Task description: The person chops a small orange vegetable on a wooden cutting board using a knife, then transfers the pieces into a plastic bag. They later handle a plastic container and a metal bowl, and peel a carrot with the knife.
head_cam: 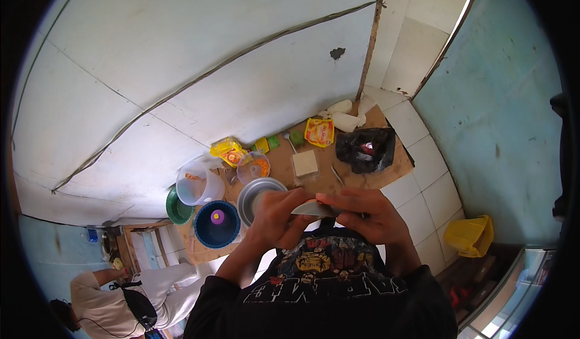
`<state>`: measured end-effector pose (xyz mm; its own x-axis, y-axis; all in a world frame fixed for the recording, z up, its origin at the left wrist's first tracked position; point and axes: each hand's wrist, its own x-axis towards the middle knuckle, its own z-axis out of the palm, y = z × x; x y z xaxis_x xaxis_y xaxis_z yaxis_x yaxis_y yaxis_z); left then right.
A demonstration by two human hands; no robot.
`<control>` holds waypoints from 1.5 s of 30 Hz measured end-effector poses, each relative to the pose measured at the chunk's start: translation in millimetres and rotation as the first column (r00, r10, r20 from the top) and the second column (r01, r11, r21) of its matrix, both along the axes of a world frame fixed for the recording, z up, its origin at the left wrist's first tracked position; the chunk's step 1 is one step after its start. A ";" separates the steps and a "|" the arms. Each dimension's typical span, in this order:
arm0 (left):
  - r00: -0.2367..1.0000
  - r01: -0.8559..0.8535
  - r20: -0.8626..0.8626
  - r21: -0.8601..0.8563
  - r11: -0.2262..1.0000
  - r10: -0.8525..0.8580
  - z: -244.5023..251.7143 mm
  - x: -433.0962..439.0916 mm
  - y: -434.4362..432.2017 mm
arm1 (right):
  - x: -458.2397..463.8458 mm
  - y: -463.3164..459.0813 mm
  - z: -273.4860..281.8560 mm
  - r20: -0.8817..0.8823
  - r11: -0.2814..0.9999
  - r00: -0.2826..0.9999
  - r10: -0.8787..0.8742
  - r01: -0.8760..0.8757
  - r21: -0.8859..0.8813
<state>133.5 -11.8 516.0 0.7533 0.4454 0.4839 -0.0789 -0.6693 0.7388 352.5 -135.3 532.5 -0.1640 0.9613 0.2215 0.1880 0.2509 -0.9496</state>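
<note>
My right hand [374, 212] grips a knife, its grey blade [315, 208] crossing in front of my chest with the tip toward my left hand [278, 216]. The fingers of that left hand curl around a small orange piece [310, 201], mostly hidden behind the fingers and blade; what it is, I cannot tell. Just beyond my left hand sits a round metal pan [256, 194]. Past it is a clear plastic bowl [247, 169] holding orange diced bits [262, 167]. A pale rectangular block [305, 163] lies on clear plastic, and a slim utensil [337, 176] rests to its right.
On the brown board [285, 151] stand a blue basin [204, 226] with a purple object [217, 216], a green basin [178, 210], a clear tub [199, 185], a Palmia sachet [320, 133] and a black plastic bag [362, 151]. Another person [122, 298] is at lower left.
</note>
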 end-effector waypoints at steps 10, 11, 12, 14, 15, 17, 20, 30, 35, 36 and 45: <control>0.999 -0.025 -0.031 -0.056 0.998 0.023 -6.4 -2.6 2.8 | -3.4 -2.1 -2.2 -0.070 0.999 0.997 -0.040 0.040 -0.001; 0.999 -0.016 -0.033 -0.066 0.998 0.014 -7.1 -2.8 2.9 | -2.8 -2.8 -1.6 -0.048 1.000 0.999 -0.017 0.018 0.016; 0.999 -0.006 -0.034 -0.076 0.997 0.003 -7.6 -3.0 3.2 | -2.1 -2.4 -1.2 -0.041 1.000 0.999 -0.003 0.004 0.012; 0.999 0.003 -0.035 -0.099 0.995 -0.007 -8.7 -3.6 3.3 | -1.1 -1.7 -0.5 -0.034 0.999 0.999 0.039 -0.039 0.003; 0.999 0.001 -0.035 -0.112 0.994 -0.005 -9.1 -3.8 3.0 | -0.9 -1.1 -0.2 -0.049 0.999 0.998 0.042 -0.042 0.010; 0.999 0.002 -0.044 -0.129 0.992 -0.008 -9.6 -3.9 2.5 | -0.4 -0.2 0.6 -0.089 0.999 0.995 0.051 -0.049 0.020; 0.998 0.005 -0.059 -0.136 0.991 -0.013 -8.7 -3.1 1.2 | 1.5 -1.3 2.0 -0.096 0.998 0.993 0.064 -0.065 -0.013; 0.996 0.078 -0.017 -0.215 0.973 -0.084 -22.7 0.1 -10.5 | 0.9 -2.3 -33.8 -0.312 0.989 0.939 0.142 -0.146 0.010; 0.995 0.103 0.044 -0.292 0.951 -0.094 -37.8 0.0 -23.4 | -0.7 -6.9 -46.8 -0.326 0.982 0.929 0.176 -0.189 -0.008; 0.994 0.105 0.036 -0.296 0.950 -0.099 -38.5 -1.1 -24.1 | 1.1 -9.6 -46.1 -0.291 0.978 0.946 0.145 -0.182 -0.104; 0.978 0.004 -0.192 -0.375 0.927 -0.082 -27.7 -6.4 -30.6 | 4.8 -23.5 -41.4 -0.170 0.974 0.985 0.040 -0.077 -0.212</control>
<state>127.1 -42.4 488.3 0.8397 0.5280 0.1272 0.0740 -0.3432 0.9363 357.3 -158.8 491.1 -0.2004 0.9790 0.0371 0.0166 0.0412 -0.9990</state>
